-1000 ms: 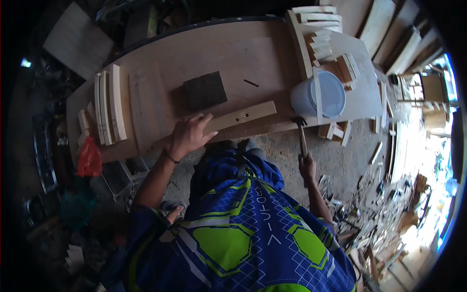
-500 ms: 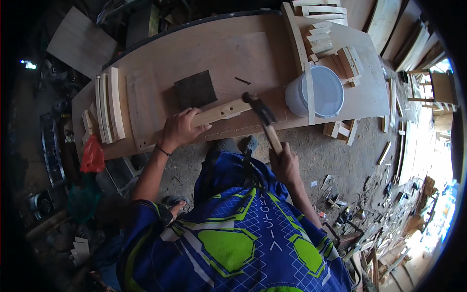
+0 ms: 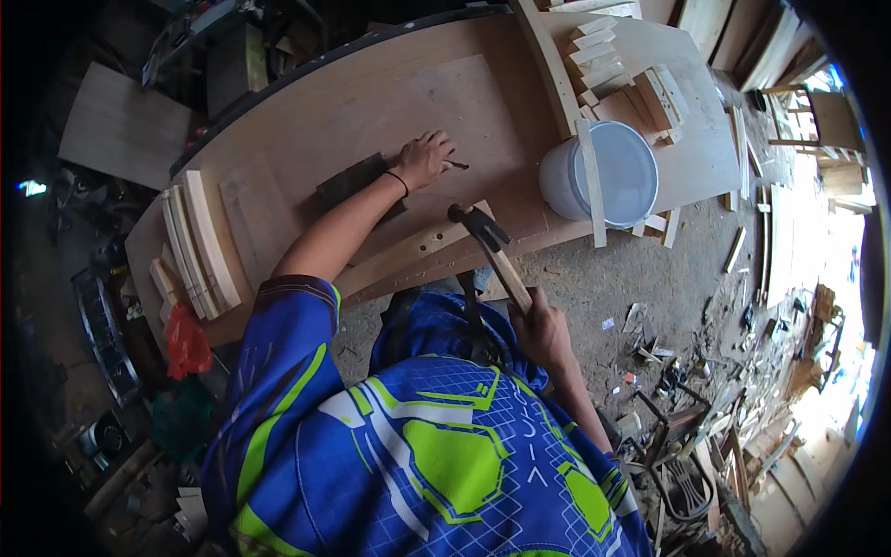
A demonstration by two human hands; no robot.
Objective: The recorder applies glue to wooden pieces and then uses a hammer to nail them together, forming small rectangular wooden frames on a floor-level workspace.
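Shifted off the pale wooden strip with two dark holes (image 3: pixel 408 253), the left hand (image 3: pixel 428 158) stretches past a dark rectangular block (image 3: pixel 348 176) to a slim dark rod (image 3: pixel 457 165) on the smooth brown tabletop (image 3: pixel 464 102). It juts rightward from the fingers, long axis roughly sideways; whether they pinch it, I cannot tell. Well apart, the right hand (image 3: pixel 543 327) clamps a wooden-handled claw hammer (image 3: pixel 504 271).

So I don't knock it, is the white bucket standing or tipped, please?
The white bucket stands upright: its round top faces up toward the camera.
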